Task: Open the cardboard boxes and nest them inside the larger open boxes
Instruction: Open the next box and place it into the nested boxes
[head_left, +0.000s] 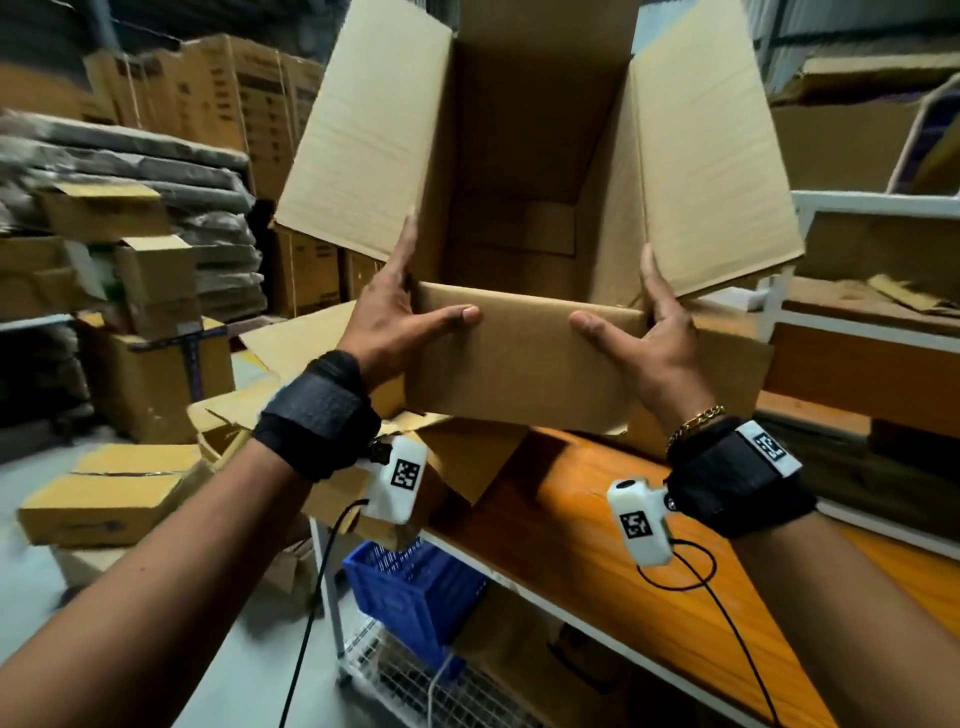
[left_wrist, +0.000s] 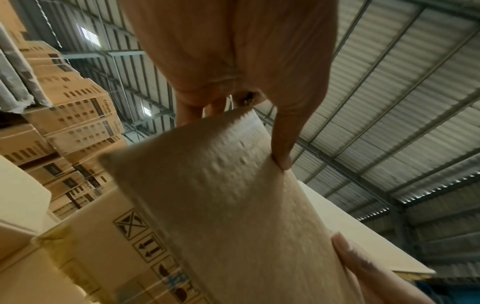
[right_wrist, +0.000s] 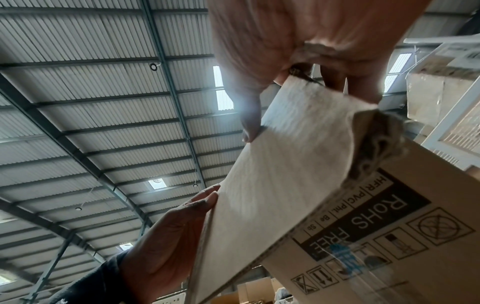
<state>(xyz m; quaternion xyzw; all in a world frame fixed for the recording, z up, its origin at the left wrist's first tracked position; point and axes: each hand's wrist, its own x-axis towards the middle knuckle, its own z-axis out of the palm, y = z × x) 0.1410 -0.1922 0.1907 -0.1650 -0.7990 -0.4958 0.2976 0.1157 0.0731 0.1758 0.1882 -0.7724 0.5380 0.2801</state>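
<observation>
I hold a large open cardboard box (head_left: 519, 156) up in the air, its mouth tilted toward me and its inside empty. My left hand (head_left: 410, 301) grips its near left corner, thumb across the near flap (head_left: 519, 364) and fingers up the left side. At the near right corner my right hand (head_left: 649, 312) grips the same way. In the left wrist view the left hand (left_wrist: 233, 61) pinches the flap (left_wrist: 221, 195). The right wrist view shows the right hand (right_wrist: 285, 30) pinching the flap (right_wrist: 285, 164), beside the box's printed side (right_wrist: 389, 226).
Below the box is an orange shelf board (head_left: 623, 545) on a white frame, with a blue crate (head_left: 410, 582) under it. An opened box (head_left: 311, 338) lies beneath my left hand. Closed boxes (head_left: 104, 499) sit on the floor at left. Stacked cartons (head_left: 234, 104) stand behind.
</observation>
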